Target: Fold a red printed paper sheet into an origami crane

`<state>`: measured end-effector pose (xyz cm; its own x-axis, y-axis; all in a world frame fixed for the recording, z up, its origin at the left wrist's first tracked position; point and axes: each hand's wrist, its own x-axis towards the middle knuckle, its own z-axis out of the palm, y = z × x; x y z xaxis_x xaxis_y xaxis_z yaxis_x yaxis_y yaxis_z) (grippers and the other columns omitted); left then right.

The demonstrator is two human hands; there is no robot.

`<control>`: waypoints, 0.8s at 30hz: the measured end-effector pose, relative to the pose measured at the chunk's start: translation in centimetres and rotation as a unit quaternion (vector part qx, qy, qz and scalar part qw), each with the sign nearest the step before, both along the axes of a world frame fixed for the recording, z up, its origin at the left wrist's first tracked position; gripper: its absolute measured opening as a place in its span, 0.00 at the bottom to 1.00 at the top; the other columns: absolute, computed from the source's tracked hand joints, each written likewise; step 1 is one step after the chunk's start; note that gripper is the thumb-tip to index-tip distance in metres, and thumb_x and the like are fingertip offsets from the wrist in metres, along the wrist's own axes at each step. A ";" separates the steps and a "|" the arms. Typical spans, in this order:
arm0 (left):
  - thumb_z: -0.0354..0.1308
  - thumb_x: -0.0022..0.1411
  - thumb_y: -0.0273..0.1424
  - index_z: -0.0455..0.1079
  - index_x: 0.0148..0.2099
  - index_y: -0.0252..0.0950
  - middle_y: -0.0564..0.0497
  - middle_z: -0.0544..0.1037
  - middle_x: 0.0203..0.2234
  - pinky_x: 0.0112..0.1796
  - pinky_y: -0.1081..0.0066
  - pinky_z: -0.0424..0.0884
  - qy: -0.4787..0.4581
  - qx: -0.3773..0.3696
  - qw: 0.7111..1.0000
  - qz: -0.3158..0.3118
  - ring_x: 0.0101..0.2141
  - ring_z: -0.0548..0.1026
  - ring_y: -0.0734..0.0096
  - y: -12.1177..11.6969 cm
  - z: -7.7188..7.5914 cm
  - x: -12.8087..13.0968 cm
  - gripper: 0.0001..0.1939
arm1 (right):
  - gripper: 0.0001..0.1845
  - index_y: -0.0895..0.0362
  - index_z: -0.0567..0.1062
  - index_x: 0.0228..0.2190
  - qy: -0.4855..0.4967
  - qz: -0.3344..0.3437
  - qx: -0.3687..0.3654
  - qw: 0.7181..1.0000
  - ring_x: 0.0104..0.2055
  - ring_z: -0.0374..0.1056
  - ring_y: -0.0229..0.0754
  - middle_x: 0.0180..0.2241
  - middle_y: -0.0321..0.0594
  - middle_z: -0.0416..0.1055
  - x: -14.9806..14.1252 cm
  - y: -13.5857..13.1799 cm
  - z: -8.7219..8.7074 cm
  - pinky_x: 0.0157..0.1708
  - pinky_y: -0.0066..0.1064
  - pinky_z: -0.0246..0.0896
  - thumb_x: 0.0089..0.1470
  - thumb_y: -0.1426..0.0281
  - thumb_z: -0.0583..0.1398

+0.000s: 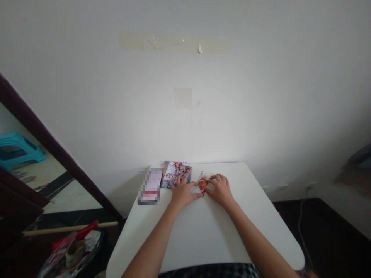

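A small piece of red and yellow printed paper (202, 185), folded to a pointed shape, lies on the white table between my hands. My left hand (182, 194) holds its left side with thumb and index finger, while the other fingers spread over the lower right part of a colourful booklet (174, 172). From the other side, my right hand (222, 191) pinches the paper between thumb and fingertips, its remaining fingers curled. The paper's exact folds are too small to make out.
A blurred-out phone-like object (150, 186) lies left of the booklet. The white table (203, 239) meets the wall at its far edge. On the left floor are a bag of things (75, 251) and a wooden stick (69, 229); a blue stool (20, 148) shows in a mirror-like panel.
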<state>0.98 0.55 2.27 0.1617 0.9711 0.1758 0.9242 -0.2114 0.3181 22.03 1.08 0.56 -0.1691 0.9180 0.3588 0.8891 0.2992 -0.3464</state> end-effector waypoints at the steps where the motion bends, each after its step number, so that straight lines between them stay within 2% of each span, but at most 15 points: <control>1: 0.64 0.49 0.57 0.77 0.48 0.63 0.57 0.58 0.69 0.57 0.21 0.35 -0.003 -0.002 1.000 0.004 0.67 0.50 0.34 0.1 0.0 0.0 0.23 | 0.18 0.45 0.79 0.47 0.000 0.000 0.000 1.000 0.61 0.57 0.55 0.51 0.42 0.72 0.0 0.0 0.1 0.62 0.51 0.50 0.55 0.58 0.64; 10: 0.65 0.53 0.53 0.78 0.47 0.60 0.56 0.60 0.68 0.60 0.24 0.38 -0.006 0.014 1.000 0.022 0.67 0.50 0.39 0.0 0.0 0.5 0.19 | 0.20 0.43 0.78 0.49 -0.009 0.004 -0.014 1.000 0.62 0.56 0.56 0.52 0.42 0.71 0.0 -0.2 0.3 0.63 0.58 0.44 0.53 0.56 0.65; 16: 0.65 0.53 0.53 0.78 0.47 0.61 0.56 0.61 0.68 0.58 0.22 0.36 -0.010 0.019 0.999 0.030 0.67 0.51 0.39 -0.1 -0.2 0.6 0.19 | 0.23 0.45 0.77 0.50 -0.010 0.013 -0.023 1.000 0.61 0.58 0.55 0.53 0.44 0.70 0.0 -0.3 0.6 0.62 0.55 0.47 0.53 0.57 0.65; 24: 0.65 0.53 0.53 0.78 0.47 0.63 0.56 0.61 0.68 0.57 0.21 0.34 -0.024 0.019 0.999 0.030 0.67 0.52 0.38 0.0 0.0 0.4 0.18 | 0.29 0.45 0.75 0.53 -0.009 0.020 -0.028 0.999 0.60 0.58 0.55 0.54 0.45 0.69 0.1 -0.4 0.3 0.61 0.54 0.47 0.50 0.53 0.66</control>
<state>1.40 0.57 2.23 0.0943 0.9711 0.2194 0.9192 -0.1695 0.3554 22.17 0.72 0.89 -0.2119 0.9287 0.3045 0.8830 0.3155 -0.3476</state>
